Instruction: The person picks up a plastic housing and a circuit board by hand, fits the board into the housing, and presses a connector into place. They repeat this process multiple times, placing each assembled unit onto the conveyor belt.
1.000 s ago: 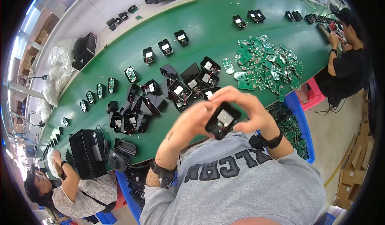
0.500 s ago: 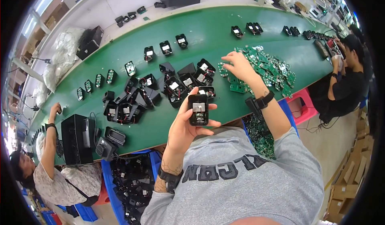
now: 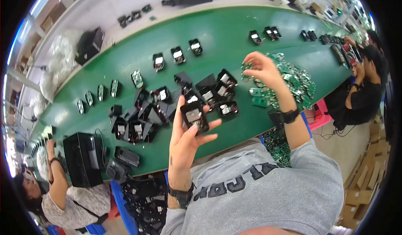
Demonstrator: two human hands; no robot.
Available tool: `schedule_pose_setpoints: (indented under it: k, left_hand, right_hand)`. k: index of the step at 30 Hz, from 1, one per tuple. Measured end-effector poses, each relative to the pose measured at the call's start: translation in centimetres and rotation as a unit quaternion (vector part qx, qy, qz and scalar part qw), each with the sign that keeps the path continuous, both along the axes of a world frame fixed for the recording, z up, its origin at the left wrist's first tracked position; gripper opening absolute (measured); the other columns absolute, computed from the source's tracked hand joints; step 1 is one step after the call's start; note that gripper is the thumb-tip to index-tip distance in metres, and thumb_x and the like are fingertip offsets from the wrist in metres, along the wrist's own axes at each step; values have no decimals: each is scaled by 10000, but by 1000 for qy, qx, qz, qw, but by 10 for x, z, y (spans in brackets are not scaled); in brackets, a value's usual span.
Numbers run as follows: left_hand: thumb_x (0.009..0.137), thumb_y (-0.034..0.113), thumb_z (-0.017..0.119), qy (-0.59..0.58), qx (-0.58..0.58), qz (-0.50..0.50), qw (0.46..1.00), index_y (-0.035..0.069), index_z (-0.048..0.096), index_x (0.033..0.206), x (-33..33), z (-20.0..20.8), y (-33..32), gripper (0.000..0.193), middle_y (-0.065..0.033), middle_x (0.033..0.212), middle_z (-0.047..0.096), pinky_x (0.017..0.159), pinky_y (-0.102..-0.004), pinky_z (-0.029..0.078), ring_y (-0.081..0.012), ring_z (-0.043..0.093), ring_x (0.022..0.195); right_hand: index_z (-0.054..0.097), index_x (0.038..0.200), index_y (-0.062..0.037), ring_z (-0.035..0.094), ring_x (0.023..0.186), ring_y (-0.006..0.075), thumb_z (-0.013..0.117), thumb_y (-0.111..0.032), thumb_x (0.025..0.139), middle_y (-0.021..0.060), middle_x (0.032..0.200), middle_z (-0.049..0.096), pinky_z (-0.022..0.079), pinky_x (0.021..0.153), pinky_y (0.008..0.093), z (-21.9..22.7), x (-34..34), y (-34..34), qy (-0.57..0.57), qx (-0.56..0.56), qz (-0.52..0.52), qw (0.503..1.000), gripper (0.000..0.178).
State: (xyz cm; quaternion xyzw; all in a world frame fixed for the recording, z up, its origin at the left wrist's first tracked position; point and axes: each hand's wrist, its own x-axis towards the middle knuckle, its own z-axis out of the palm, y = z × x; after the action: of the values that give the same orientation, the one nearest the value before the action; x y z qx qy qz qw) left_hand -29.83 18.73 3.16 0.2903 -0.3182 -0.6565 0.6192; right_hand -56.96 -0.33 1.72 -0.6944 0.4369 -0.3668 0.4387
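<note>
My left hand (image 3: 189,136) holds a small black plastic casing (image 3: 195,117), its open side facing up. A silver block and a few wires show inside the casing, and my thumb presses near its lower end. My right hand (image 3: 264,71) is over the left edge of a heap of green circuit boards (image 3: 295,78). Its thumb and index finger are curved and apart, with small boards showing between them; whether it touches one is unclear. Left of the heap, and beyond my left hand, lies a cluster of black casings (image 3: 208,96) with silver parts and red wires.
Single casings, some with green boards (image 3: 137,79), form a row along the green table (image 3: 226,30). A black box (image 3: 82,159) stands at left, near a seated co-worker (image 3: 77,201). Another person (image 3: 364,84) works at right. Blue bins (image 3: 121,205) stand below the table edge.
My left hand has tilted the casing and moved slightly left, its thumb now reaching inside. My right hand's fingers have curled more over the boards. The whole view has shifted a little.
</note>
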Motion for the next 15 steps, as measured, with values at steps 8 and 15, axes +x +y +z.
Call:
schedule_pose_setpoints:
  k: [8,15]
  left_hand:
    - [909,52,501,-75,22,43,996,127,119,1554,5,-8,-44,754,-223,1298,531,752,-361,620,-354,667,1029]
    - [900,40,517,-79,59,-33,995,117,131,1554,12,-13,-69,763,-183,1312,526,761,-340,614,-278,649,1050]
  right_hand:
    - [588,1047,-34,626,740,88,639,-42,865,36,887,642,523,564,202,24,57,45,-221,164,-15,961,189]
    - [601,991,-30,575,621,48,695,-50,831,28,832,647,452,531,176,14,90,52,-255,232,2,939,187]
